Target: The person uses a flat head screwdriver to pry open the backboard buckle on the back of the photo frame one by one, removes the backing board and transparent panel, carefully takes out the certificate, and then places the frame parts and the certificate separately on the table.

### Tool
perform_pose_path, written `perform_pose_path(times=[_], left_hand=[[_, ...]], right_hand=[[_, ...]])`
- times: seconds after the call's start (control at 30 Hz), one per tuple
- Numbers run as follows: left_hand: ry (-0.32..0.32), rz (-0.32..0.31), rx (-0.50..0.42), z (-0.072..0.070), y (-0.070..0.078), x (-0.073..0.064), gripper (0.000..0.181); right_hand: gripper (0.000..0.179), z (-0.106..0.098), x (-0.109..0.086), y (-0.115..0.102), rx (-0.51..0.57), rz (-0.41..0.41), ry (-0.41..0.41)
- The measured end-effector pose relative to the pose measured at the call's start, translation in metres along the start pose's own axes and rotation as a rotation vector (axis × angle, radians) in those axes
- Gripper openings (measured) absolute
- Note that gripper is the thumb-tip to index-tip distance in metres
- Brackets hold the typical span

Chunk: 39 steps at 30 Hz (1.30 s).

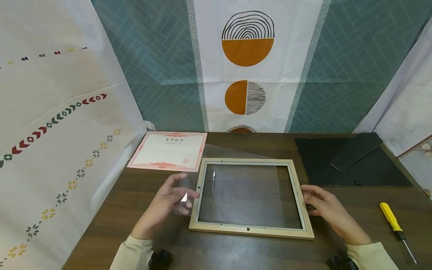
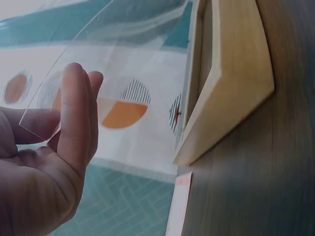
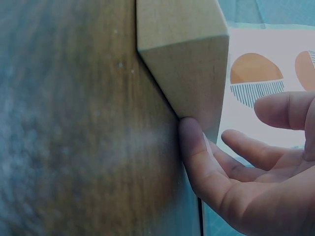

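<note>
A light wooden picture frame (image 1: 195,210) lies flat on the dark wooden table. My left hand (image 1: 168,200) is at its left side and pinches the edge of a clear sheet (image 2: 123,34) between thumb and fingers. In the left wrist view that sheet is tilted up from the hand, and in the head view it stretches over the frame's opening. At the frame's right side is my right hand (image 1: 325,210); its thumb (image 3: 192,142) touches the outer edge of the wood, while the other fingers are loosely bent and hold nothing.
A certificate with a red border (image 1: 168,150) lies at the back left. To the back right is a black backing board (image 1: 320,161) with its stand flap (image 1: 357,150). A yellow-handled screwdriver (image 1: 391,217) lies at the right. Patterned cloths (image 1: 155,67) hang behind the table.
</note>
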State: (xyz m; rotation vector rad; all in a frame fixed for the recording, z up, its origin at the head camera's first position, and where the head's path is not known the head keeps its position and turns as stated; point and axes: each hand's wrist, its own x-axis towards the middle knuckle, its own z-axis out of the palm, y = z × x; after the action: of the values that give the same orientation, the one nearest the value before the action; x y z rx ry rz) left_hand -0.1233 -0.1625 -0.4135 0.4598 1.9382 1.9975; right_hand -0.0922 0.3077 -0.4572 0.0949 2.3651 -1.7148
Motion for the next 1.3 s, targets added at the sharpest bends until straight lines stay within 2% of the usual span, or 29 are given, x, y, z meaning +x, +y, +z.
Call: perform_pose_path(times=[0.13, 0.3, 0.47, 0.63, 0.73, 0.87, 0.97, 1.07, 1.2, 1.3], left_hand=[[-0.023, 0.081, -0.003, -0.014, 0.0, -0.008, 0.038], [-0.044, 0.138, -0.026, -0.03, -0.001, -0.019, 0.035], [-0.024, 0.136, -0.104, -0.046, -0.005, -0.034, 0.038], [0.005, 0.117, -0.205, -0.068, -0.01, -0.055, 0.04], [-0.005, 0.117, -0.265, -0.086, -0.013, -0.069, 0.043], [-0.055, 0.112, -0.345, -0.121, -0.017, -0.088, 0.05], [-0.059, 0.081, -0.365, -0.147, -0.02, -0.101, 0.053], [-0.01, 0.023, -0.347, -0.166, -0.022, -0.114, 0.052], [0.052, -0.075, -0.299, -0.178, -0.023, -0.126, 0.051], [0.055, -0.126, -0.263, -0.184, -0.025, -0.131, 0.051]], right_hand=[[0.05, 0.001, 0.001, 0.0, -0.002, -0.003, 0.003], [0.049, 0.0, 0.001, 0.002, -0.005, -0.01, 0.0], [0.05, -0.001, 0.001, 0.003, -0.011, -0.006, -0.008], [0.05, -0.001, 0.001, 0.003, -0.015, -0.006, -0.012], [0.049, -0.001, 0.002, 0.003, -0.015, -0.01, -0.014], [0.049, -0.001, 0.002, 0.003, -0.043, -0.011, -0.02], [0.054, 0.002, 0.001, 0.002, -0.151, -0.028, -0.036], [0.065, 0.006, -0.001, -0.001, -0.302, -0.049, -0.074], [0.077, 0.009, -0.003, -0.004, -0.413, -0.047, -0.123], [0.077, 0.009, -0.004, -0.005, -0.458, -0.06, -0.131]])
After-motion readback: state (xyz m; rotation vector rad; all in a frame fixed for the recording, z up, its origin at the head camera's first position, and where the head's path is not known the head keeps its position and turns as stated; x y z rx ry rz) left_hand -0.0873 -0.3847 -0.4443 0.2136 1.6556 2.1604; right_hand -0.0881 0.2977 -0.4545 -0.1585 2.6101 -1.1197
